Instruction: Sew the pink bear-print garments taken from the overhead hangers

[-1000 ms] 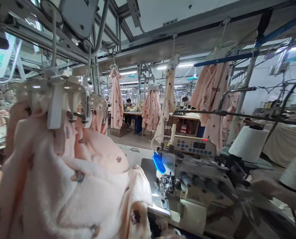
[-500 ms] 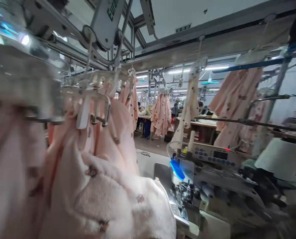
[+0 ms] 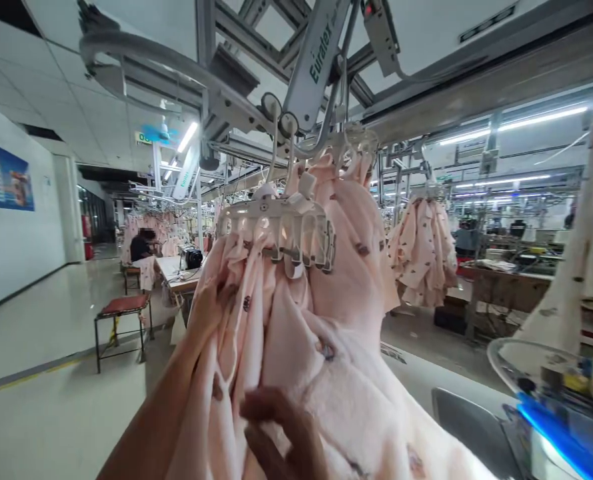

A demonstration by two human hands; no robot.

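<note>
Head camera: A worker's right hand, blurred by motion, is raised in the foreground before pale pink fabric printed with small dark motifs, its grip slightly parted and holding nothing; whether it touches the cloth cannot be told. The left hand reaches up to the fabric's left edge, fingers against the folds; how tightly that grip is closed cannot be told. The fabric fills the center, gathered under a whitish hanger that hooks onto overhead rail gear, beneath an arm lettered in green. At lower right, a blurred bright blue part glows beside a white counter. Beyond, more printed pink pieces hang in a cluster. At left stand a red-topped stool and, farther back, a seated person in dark clothing.
</note>
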